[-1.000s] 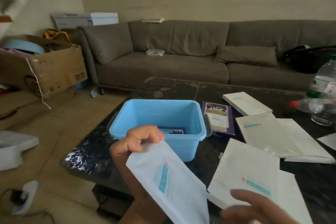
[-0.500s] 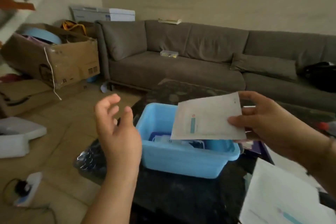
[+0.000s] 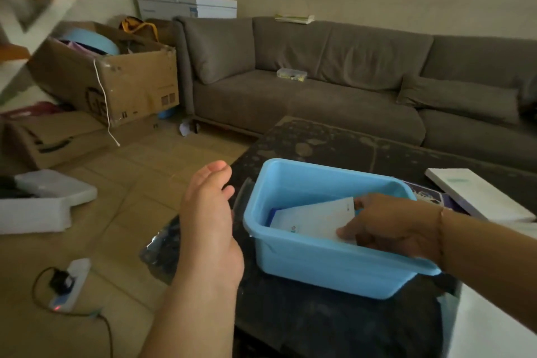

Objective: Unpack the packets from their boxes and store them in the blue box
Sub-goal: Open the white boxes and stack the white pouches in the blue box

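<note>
The blue box point(image 3: 305, 264) stands on the dark coffee table point(image 3: 334, 142). My right hand point(image 3: 389, 227) reaches inside the box and pinches a white packet point(image 3: 316, 221) by its right edge, the packet lying low in the box over something dark blue. My left hand point(image 3: 209, 218) hovers just left of the box, fingers straight and together, holding nothing. A white box point(image 3: 476, 195) lies flat on the table behind my right forearm, with a purple packet point(image 3: 430, 196) partly hidden beside it. More white paper point(image 3: 494, 328) shows at the bottom right corner.
A grey sofa point(image 3: 334, 75) runs along the wall behind the table. Cardboard boxes point(image 3: 116, 78) stand on the floor at left, with white foam point(image 3: 43, 203) and a power strip with cable point(image 3: 69, 285) nearer to me.
My right hand has lowered the white packet from above the box down into it. My left hand has stayed beside the box, its fingers now closer together. The view shifted left.
</note>
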The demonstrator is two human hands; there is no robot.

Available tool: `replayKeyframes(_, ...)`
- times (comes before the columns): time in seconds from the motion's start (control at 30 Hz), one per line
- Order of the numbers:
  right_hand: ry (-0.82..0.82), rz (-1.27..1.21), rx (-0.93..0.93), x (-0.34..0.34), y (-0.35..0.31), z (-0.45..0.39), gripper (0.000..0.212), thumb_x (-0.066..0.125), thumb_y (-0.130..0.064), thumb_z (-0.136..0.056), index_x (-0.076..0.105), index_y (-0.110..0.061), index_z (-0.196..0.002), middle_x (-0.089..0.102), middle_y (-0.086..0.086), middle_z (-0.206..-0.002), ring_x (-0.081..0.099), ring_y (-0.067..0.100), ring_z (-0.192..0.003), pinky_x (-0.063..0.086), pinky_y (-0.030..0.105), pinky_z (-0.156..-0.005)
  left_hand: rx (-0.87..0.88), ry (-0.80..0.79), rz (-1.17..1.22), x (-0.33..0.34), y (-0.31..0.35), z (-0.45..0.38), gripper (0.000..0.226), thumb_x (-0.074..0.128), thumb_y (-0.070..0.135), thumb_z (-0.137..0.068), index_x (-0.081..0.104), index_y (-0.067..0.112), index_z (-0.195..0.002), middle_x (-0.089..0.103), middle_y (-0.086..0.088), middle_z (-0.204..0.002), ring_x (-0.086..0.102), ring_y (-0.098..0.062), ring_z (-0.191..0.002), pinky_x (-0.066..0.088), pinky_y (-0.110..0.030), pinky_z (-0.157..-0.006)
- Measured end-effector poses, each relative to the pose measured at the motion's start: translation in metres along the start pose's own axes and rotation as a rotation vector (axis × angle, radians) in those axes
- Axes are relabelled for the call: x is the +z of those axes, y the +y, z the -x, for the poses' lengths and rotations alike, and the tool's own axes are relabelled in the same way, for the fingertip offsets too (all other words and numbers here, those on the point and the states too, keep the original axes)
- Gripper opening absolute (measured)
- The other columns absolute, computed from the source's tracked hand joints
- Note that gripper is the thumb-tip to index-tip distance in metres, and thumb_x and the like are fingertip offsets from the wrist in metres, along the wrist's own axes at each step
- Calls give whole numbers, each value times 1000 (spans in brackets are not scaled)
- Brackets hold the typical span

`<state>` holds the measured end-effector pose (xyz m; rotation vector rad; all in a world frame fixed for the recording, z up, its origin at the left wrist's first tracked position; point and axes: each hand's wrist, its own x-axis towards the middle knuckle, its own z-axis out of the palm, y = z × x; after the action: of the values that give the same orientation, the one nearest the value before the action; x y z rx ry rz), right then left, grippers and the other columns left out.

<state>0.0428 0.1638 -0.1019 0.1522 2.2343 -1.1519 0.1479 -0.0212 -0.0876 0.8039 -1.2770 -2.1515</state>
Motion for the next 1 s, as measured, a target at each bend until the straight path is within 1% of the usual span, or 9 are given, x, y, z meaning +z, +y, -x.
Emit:
replayKeyframes(0.1, 22, 175, 36, 2, 0, -2, 31, 74, -11, -83, 64, -11, -113, 73, 13, -103, 69, 30, -97, 57, 42, -88, 2, -3, -11, 1, 0, 0, 16, 52, 23, -97, 63, 31, -106, 64, 12, -115, 57, -11, -111, 42, -40, -101)
replayKeyframes(0.2, 11, 255, 77, 4, -3, -4, 34, 74, -20, -85, 61, -14, -116, 72, 11, -103, 68, 26, -94, 57, 38, -84, 7, 0, -8, 1, 1, 0, 15, 54, 22, -96, 63, 32, -102, 65, 12, -114, 58, -10, -109, 42, -39, -100)
replayKeyframes(0.33, -43, 267, 115, 5, -10, -3, 36, 72, -21, -87, 57, -16, -119, 68, 11, -108, 66, 26, -95, 57, 36, -76, 14, 20, -19, 1, 1, 1, 14, 56, 23, -95, 63, 31, -103, 65, 12, -113, 58, -11, -109, 43, -42, -101)
replayKeyframes(0.43, -91, 292, 124, 4, -15, 1, 47, 69, -22, -89, 50, -17, -132, 63, 10, -116, 63, 25, -95, 55, 34, -72, 18, 24, -22, 0, 1, 2, 13, 55, 23, -96, 63, 32, -101, 64, 12, -111, 58, -10, -108, 41, -43, -102)
replayKeyframes(0.57, -122, 298, 134, 2, -19, 1, 57, 68, -19, -90, 43, -14, -141, 60, 14, -124, 61, 29, -108, 53, 42, -96, 35, 29, -1, -1, 0, 3, 13, 55, 23, -96, 63, 32, -101, 63, 13, -111, 57, -10, -108, 39, -39, -96)
replayKeyframes(0.67, -159, 401, 140, 3, -20, 1, 56, 65, -23, -93, 42, -11, -143, 62, 15, -125, 63, 28, -108, 52, 43, -99, 52, 43, 1, -1, 0, 1, 13, 55, 23, -95, 63, 33, -100, 63, 13, -110, 57, -10, -108, 39, -39, -94)
replayKeyframes(0.83, -176, 553, 110, 0, -20, 1, 45, 60, -25, -96, 49, -10, -137, 64, 12, -123, 62, 27, -111, 50, 44, -101, 94, 41, 13, 5, -4, 2, 13, 55, 23, -95, 62, 33, -100, 62, 14, -109, 56, -9, -107, 38, -36, -91)
replayKeyframes(0.93, -120, 746, 43, -4, -20, 9, 37, 53, -28, -99, 55, -10, -131, 64, 10, -121, 62, 25, -110, 51, 41, -101, 192, 50, 3, 12, -8, 8, 13, 56, 21, -95, 62, 31, -101, 59, 18, -105, 54, -2, -102, 37, -25, -77)
replayKeyframes(1.0, -34, 890, -93, -9, -22, 20, 29, 51, -28, -98, 65, -11, -117, 70, 7, -109, 67, 20, -99, 54, 35, -94, 289, 60, -8, 18, -11, 14, 16, 57, 17, -95, 61, 28, -107, 59, 18, -103, 53, 5, -95, 39, -17, -71)
